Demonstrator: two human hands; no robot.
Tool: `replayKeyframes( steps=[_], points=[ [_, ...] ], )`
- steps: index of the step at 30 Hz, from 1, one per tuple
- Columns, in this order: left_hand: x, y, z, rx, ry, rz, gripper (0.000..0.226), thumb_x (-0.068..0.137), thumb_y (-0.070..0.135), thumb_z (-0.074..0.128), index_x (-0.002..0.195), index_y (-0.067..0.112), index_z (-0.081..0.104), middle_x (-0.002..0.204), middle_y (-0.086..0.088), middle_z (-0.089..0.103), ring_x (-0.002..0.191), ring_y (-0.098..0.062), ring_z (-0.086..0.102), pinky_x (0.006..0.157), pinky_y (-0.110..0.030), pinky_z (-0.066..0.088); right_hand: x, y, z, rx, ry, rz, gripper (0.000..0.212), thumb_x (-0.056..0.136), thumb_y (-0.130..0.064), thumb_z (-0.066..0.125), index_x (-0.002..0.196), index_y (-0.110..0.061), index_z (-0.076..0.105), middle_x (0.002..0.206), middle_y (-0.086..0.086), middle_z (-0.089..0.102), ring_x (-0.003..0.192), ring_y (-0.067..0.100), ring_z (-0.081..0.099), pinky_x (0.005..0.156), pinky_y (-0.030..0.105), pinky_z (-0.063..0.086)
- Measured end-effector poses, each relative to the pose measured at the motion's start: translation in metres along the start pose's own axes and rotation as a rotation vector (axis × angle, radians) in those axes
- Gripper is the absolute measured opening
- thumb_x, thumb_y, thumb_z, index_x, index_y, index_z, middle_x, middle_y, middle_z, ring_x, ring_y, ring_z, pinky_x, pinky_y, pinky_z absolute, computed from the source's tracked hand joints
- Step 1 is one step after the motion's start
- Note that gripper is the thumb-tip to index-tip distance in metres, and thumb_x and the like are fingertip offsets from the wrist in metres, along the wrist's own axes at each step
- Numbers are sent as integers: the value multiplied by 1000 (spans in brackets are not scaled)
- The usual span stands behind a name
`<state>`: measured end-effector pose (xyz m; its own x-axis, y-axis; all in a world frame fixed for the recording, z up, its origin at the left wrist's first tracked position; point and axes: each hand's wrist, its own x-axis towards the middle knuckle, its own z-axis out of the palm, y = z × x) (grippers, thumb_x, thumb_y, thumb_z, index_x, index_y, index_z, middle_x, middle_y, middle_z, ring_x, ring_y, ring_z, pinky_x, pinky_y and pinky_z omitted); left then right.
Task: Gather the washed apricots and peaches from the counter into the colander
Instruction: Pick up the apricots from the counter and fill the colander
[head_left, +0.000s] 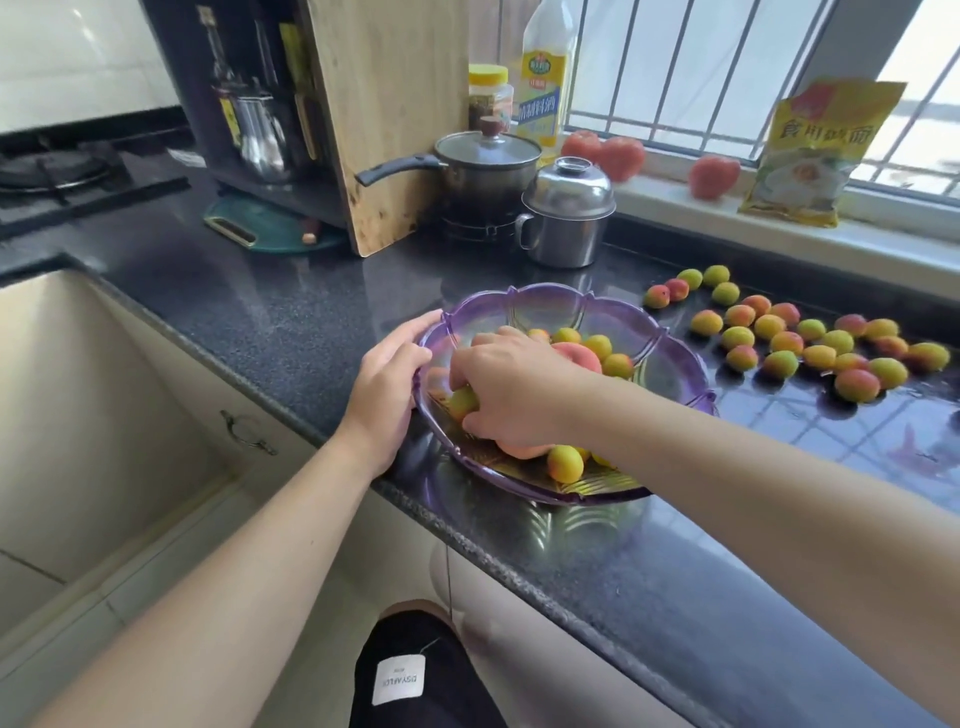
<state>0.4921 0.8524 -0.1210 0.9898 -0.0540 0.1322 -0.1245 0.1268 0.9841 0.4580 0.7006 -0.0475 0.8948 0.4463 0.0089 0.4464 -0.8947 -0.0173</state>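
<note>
From here I see the sink (78, 395) at far left, set into the dark desk (270, 312). My left hand (387, 384) grips the near-left rim of the purple colander (675, 358), fingers curled over its edge. My right hand (511, 387) reaches down inside the colander, fingers bent around a small green-yellow apricot (462, 402) and resting on a peach (519, 449) beneath the palm. More apricots (597, 345) and another peach (579, 356) lie in the bowl behind the hand, and one apricot (565, 463) sits by the near rim. Behind the colander stand a lidded pot (488, 166) and a steel mug (569, 218). To the right, a loose spread of apricots (784, 343) lies on the wet desk, well apart from the colander. Tomatoes (714, 175) rest on the windowsill.
</note>
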Motion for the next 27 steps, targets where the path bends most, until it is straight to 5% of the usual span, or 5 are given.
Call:
replayKeyframes(
  steps=[5,8,13,18,27],
  points=[
    [2,-2,-1,-34,-1,-5,49,81,18,48,124,22,71,127,1,76,120,-14,71,94,-27,54,-7,5,-1,130,16,5,47,89,-43,68,132,-29,56,113,-2,49,105,21,46,86,37,41],
    [3,-2,2,-96,-17,-33,49,80,18,47,124,16,70,114,3,80,109,-12,74,83,-22,57,-15,31,-17,321,216,52,38,90,-39,68,126,-26,64,109,-4,51,99,13,47,89,29,41],
    [4,-1,7,-157,-17,-7,41,83,20,51,118,15,72,108,1,81,106,-14,75,83,-23,58,-28,125,-34,419,492,430,20,93,-16,58,102,-22,76,98,-5,71,90,13,63,82,25,47],
    [5,-4,4,-129,8,25,47,83,18,50,124,9,70,106,4,81,103,-11,75,78,-21,58,-46,210,3,340,445,766,28,91,-7,53,101,-19,77,113,9,72,102,29,65,81,29,46],
    [7,-7,2,-83,6,64,40,87,15,48,118,12,74,108,2,80,105,-13,74,81,-22,58,-17,242,35,-66,297,487,43,90,-4,58,130,-18,61,133,9,50,107,41,58,85,43,49]
  ],
)
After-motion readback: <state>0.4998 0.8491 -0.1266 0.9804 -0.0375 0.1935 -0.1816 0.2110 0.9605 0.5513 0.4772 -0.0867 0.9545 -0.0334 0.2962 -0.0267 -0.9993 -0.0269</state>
